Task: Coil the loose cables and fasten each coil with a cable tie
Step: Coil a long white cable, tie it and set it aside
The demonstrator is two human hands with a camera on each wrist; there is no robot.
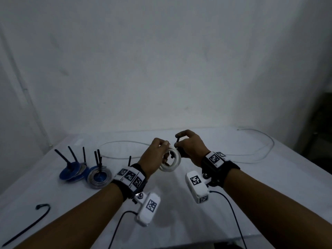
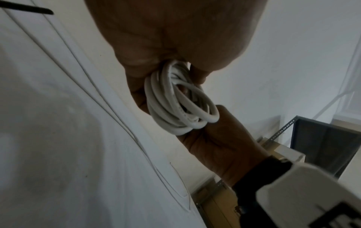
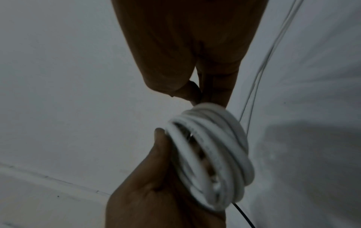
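Left hand (image 1: 158, 155) grips white cable coil (image 1: 173, 159) above table (image 1: 251, 177), coil on edge, opening facing sideways; right hand (image 1: 190, 146) pinches black cable tie (image 1: 177, 140) at coil top, tie end pointing up

I am seeing both forearms going bare, with no sleeves. Each wrist is wearing a black strap (image 1: 218, 169) carrying white plates printed with black square markers (image 1: 129, 177). A white camera housing (image 1: 148, 209) is hanging under the left wrist and another (image 1: 197, 187) under the right, each bearing a marker and trailing a thin black cable (image 1: 231, 209).
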